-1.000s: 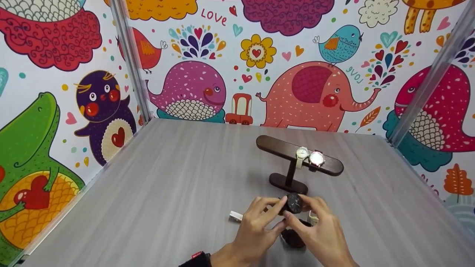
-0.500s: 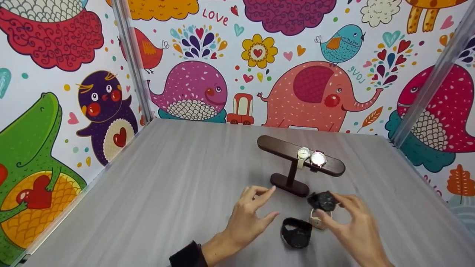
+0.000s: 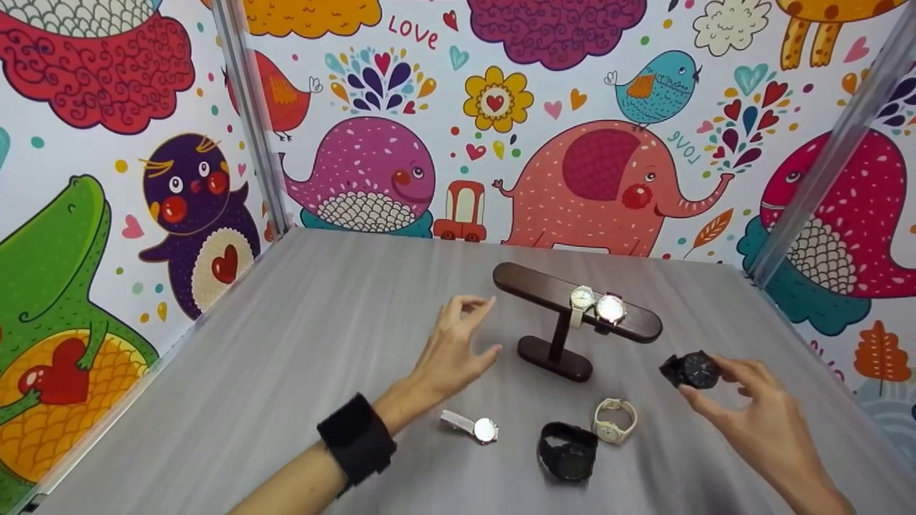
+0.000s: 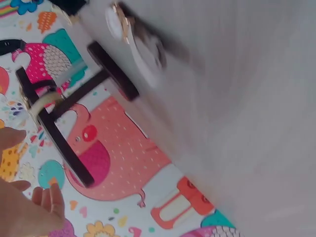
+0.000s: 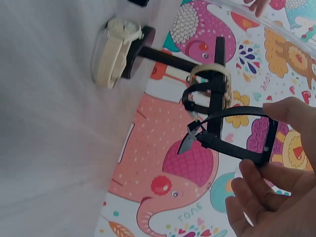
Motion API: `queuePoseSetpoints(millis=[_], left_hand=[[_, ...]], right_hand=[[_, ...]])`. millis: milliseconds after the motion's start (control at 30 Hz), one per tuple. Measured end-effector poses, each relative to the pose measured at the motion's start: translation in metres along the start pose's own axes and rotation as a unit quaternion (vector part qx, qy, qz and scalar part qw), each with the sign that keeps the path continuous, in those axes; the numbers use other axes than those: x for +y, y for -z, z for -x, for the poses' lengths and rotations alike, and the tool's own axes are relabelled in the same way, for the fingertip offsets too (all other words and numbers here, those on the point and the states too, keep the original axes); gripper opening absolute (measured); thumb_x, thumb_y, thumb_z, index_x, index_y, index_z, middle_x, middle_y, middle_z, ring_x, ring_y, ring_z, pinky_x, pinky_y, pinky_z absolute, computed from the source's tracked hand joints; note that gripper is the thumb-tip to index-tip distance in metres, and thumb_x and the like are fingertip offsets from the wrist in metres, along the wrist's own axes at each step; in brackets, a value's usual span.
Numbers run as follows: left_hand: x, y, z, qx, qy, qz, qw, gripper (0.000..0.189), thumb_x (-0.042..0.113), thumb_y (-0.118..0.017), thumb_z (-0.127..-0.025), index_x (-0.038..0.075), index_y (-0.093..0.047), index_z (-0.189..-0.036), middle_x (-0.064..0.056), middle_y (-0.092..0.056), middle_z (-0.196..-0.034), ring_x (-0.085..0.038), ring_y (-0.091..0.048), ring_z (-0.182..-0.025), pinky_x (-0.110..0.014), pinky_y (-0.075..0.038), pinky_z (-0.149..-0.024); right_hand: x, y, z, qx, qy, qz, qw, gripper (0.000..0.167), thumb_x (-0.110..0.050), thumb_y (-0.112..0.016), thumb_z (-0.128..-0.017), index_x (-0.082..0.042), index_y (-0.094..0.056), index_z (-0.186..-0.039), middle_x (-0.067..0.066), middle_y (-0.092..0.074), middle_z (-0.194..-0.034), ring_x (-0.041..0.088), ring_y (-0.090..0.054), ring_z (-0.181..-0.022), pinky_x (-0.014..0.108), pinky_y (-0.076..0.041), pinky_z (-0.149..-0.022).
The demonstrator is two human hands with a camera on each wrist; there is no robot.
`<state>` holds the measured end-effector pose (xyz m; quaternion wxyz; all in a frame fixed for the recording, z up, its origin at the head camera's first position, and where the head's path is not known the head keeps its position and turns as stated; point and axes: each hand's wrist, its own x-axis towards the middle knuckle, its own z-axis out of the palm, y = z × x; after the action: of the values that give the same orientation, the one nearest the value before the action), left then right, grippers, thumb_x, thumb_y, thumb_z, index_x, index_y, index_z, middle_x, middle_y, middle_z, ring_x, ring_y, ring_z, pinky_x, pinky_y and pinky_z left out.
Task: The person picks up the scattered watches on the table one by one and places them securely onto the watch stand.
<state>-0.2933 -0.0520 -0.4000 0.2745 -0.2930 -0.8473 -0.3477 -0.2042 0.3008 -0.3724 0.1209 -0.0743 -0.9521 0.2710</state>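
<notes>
Right hand (image 3: pixel 767 415) pinching black watch (image 3: pixel 697 370) aloft; left hand (image 3: pixel 451 350) spread beside stand (image 3: pixel 560 335).

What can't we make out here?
Head: dials of leftmost watch and right watch on stand, washed out by glare.
Head: time on held black watch, too small.
Right wrist: its dial, turned away.
Left wrist: part of left hand, cut off by left edge.
Left wrist: black item, cut off by top edge.

display stand (image 3: pixel 531 281): 1 | watches (image 3: pixel 699 369): 6 (two of them on it) | hands (image 3: pixel 452 349): 2 | wristband (image 3: pixel 356 442): 1
</notes>
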Motion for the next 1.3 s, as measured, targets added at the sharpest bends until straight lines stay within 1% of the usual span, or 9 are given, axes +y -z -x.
queuePoseSetpoints(millis=[200,400,600,767,867,1033,1100,1200,1300], left_hand=[[-0.018,0.003,-0.028,-0.062,0.024,-0.051,0.9965,0.071,0.012,-0.078,-0.085,0.0,-0.046,-0.147,-0.021,-0.049,-0.141,-0.036,-0.049,-0.13,-0.051,-0.043,-0.11],[-0.026,-0.009,-0.048,-0.121,0.07,-0.046,0.9891,0.075,0.008,-0.066,-0.092,0.002,-0.029,-0.157,-0.021,-0.035,-0.155,-0.034,-0.039,-0.143,-0.055,-0.039,-0.114],[-0.027,-0.018,-0.074,-0.155,0.063,-0.063,0.9839,0.073,-0.002,-0.056,-0.095,0.007,-0.024,-0.159,-0.019,-0.027,-0.162,-0.036,-0.029,-0.15,-0.056,-0.036,-0.117],[-0.024,-0.019,-0.088,-0.22,0.065,-0.082,0.97,0.074,-0.01,-0.049,-0.096,0.014,-0.022,-0.161,-0.014,-0.019,-0.167,-0.04,-0.013,-0.155,-0.056,-0.029,-0.12],[-0.023,-0.02,-0.093,-0.246,0.054,-0.083,0.9642,0.068,-0.006,-0.047,-0.1,0.015,-0.024,-0.16,-0.012,-0.017,-0.168,-0.041,-0.009,-0.155,-0.058,-0.03,-0.119],[-0.022,-0.023,-0.096,-0.255,0.034,-0.084,0.9627,0.062,-0.005,-0.05,-0.099,0.014,-0.035,-0.156,-0.013,-0.022,-0.167,-0.045,-0.014,-0.153,-0.064,-0.031,-0.115],[-0.022,-0.024,-0.096,-0.251,0.03,-0.088,0.9634,0.062,-0.007,-0.052,-0.098,0.013,-0.039,-0.155,-0.013,-0.025,-0.166,-0.046,-0.017,-0.153,-0.063,-0.032,-0.115],[-0.024,-0.026,-0.098,-0.246,0.013,-0.1,0.9641,0.061,-0.008,-0.056,-0.096,0.01,-0.042,-0.153,-0.015,-0.032,-0.163,-0.045,-0.024,-0.151,-0.054,-0.035,-0.117],[-0.025,-0.028,-0.098,-0.242,-0.004,-0.107,0.9644,0.057,-0.006,-0.056,-0.097,0.008,-0.044,-0.151,-0.015,-0.039,-0.159,-0.043,-0.032,-0.148,-0.046,-0.037,-0.118]], right_hand=[[0.008,0.002,-0.016,0.036,0.07,0.015,0.9968,0.068,-0.037,-0.08,-0.085,0.006,-0.058,-0.133,0.029,-0.052,-0.128,0.047,-0.048,-0.114,0.067,-0.045,-0.092],[0.01,-0.003,-0.032,0.033,0.117,0.015,0.9925,0.061,-0.031,-0.082,-0.083,0.005,-0.062,-0.129,0.028,-0.054,-0.124,0.046,-0.05,-0.113,0.066,-0.047,-0.089],[0.006,0.0,-0.048,0.004,0.144,0.014,0.9894,0.064,-0.034,-0.076,-0.089,0.003,-0.056,-0.138,0.03,-0.053,-0.132,0.048,-0.056,-0.112,0.068,-0.049,-0.091],[0.0,0.001,-0.058,-0.023,0.164,0.014,0.9862,0.061,-0.032,-0.072,-0.093,0.002,-0.054,-0.14,0.03,-0.05,-0.135,0.037,-0.059,-0.095,0.059,-0.055,-0.081],[-0.003,-0.002,-0.06,-0.033,0.17,0.012,0.9847,0.06,-0.032,-0.071,-0.094,0.002,-0.054,-0.14,0.03,-0.05,-0.136,0.04,-0.058,-0.101,0.062,-0.053,-0.085],[-0.005,-0.005,-0.063,-0.033,0.176,0.004,0.9838,0.058,-0.029,-0.071,-0.094,0.002,-0.054,-0.14,0.03,-0.051,-0.135,0.046,-0.054,-0.113,0.069,-0.047,-0.092],[-0.005,-0.006,-0.064,-0.028,0.183,0.002,0.9827,0.057,-0.027,-0.072,-0.093,0.001,-0.055,-0.14,0.029,-0.051,-0.134,0.042,-0.055,-0.107,0.063,-0.05,-0.087],[-0.004,-0.007,-0.066,-0.019,0.198,-0.001,0.98,0.057,-0.023,-0.073,-0.092,0.001,-0.054,-0.14,0.029,-0.052,-0.134,0.035,-0.057,-0.096,0.052,-0.053,-0.077],[-0.003,-0.009,-0.067,-0.015,0.21,-0.009,0.9776,0.057,-0.018,-0.073,-0.092,0.001,-0.053,-0.142,0.029,-0.053,-0.135,0.036,-0.058,-0.097,0.05,-0.053,-0.076]])
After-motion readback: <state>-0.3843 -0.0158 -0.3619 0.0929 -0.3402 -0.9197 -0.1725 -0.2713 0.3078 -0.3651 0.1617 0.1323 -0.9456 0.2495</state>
